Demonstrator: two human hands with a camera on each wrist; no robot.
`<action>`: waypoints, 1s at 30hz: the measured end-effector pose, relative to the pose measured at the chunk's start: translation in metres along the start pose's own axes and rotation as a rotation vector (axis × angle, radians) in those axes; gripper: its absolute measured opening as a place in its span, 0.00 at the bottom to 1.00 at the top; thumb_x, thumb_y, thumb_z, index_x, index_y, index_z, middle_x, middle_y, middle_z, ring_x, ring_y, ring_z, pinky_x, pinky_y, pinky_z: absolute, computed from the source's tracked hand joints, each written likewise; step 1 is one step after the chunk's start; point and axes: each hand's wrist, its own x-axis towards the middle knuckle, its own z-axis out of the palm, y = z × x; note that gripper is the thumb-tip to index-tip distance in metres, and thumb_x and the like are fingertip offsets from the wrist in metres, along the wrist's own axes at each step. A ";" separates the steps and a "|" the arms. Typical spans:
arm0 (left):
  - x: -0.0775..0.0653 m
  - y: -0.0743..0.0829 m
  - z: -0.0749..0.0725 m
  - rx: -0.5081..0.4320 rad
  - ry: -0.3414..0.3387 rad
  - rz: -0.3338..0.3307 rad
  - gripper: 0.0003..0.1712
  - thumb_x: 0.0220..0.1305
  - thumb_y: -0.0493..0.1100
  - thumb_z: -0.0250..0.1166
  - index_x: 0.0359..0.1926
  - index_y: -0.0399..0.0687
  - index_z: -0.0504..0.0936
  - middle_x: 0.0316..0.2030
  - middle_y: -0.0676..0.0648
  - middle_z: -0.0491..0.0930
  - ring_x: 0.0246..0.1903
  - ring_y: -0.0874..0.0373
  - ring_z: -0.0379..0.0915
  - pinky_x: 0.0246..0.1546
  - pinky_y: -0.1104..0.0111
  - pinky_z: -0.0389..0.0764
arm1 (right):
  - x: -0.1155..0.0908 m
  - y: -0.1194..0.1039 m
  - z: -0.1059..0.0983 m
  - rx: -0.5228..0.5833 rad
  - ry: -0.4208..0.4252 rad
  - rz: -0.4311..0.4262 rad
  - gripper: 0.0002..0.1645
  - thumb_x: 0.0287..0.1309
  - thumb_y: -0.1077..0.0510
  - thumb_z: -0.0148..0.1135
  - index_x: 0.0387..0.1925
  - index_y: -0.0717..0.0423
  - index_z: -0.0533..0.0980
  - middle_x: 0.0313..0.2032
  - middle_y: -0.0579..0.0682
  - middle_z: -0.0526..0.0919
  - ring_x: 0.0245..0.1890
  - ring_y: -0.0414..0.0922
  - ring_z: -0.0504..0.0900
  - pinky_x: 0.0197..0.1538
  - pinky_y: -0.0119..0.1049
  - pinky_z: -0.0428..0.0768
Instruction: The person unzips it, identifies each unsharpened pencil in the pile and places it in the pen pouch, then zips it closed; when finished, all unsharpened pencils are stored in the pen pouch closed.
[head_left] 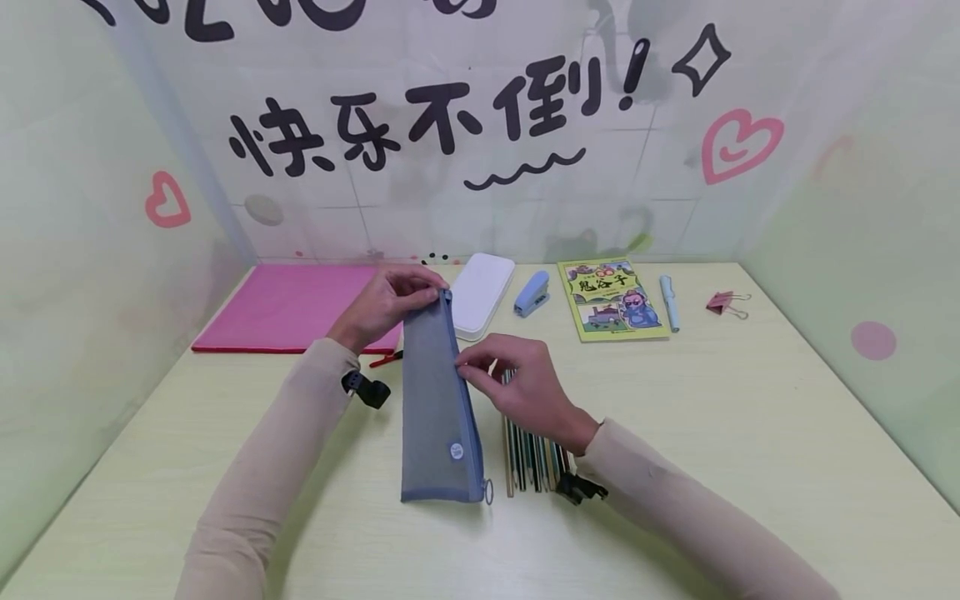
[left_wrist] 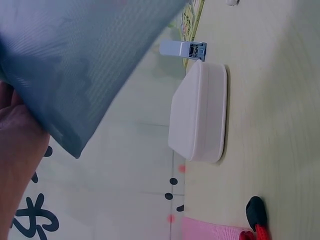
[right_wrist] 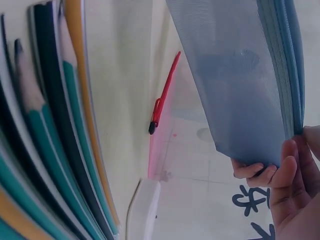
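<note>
A long grey-blue mesh pencil pouch [head_left: 433, 400] hangs upright over the table between both hands. My left hand [head_left: 386, 302] pinches its top end, thumb at the zipper corner. Partway down the zipper edge, my right hand [head_left: 528, 387] pinches the strip between thumb and index finger. The zipper's ring pull [head_left: 489, 492] sits at the lower right corner, beside a small round label [head_left: 457, 452]. Under the right hand lies a row of pencils [head_left: 534, 462], partly hidden by that hand; their sharpened tips show in the right wrist view.
A pink folder [head_left: 292, 308] with a red, black-tipped pull [head_left: 386, 360] lies back left. Along the back are a white case [head_left: 480, 292], blue stapler [head_left: 532, 293], yellow booklet [head_left: 615, 300], light blue pen [head_left: 670, 304] and pink binder clip [head_left: 726, 303]. Walls stand behind and at both sides.
</note>
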 end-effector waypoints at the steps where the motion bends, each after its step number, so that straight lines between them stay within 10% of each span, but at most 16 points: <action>1: 0.000 0.000 0.000 -0.005 -0.002 0.001 0.13 0.68 0.37 0.63 0.39 0.62 0.88 0.38 0.57 0.85 0.34 0.60 0.75 0.36 0.69 0.74 | 0.000 0.001 0.001 0.013 -0.002 0.018 0.07 0.60 0.64 0.67 0.40 0.55 0.86 0.34 0.49 0.89 0.29 0.36 0.80 0.30 0.29 0.81; 21: -0.001 -0.003 0.001 -0.163 -0.001 0.035 0.15 0.69 0.34 0.60 0.40 0.60 0.88 0.36 0.56 0.84 0.31 0.63 0.76 0.32 0.73 0.76 | -0.004 0.009 0.007 0.237 -0.109 0.249 0.09 0.69 0.63 0.56 0.48 0.58 0.78 0.40 0.56 0.85 0.31 0.44 0.81 0.31 0.31 0.79; 30: -0.003 0.012 0.014 0.254 0.092 0.092 0.13 0.68 0.45 0.65 0.52 0.55 0.85 0.54 0.50 0.82 0.51 0.58 0.76 0.52 0.63 0.73 | -0.002 0.013 0.004 0.070 -0.076 0.224 0.16 0.64 0.64 0.61 0.53 0.59 0.80 0.38 0.54 0.90 0.29 0.39 0.82 0.29 0.30 0.79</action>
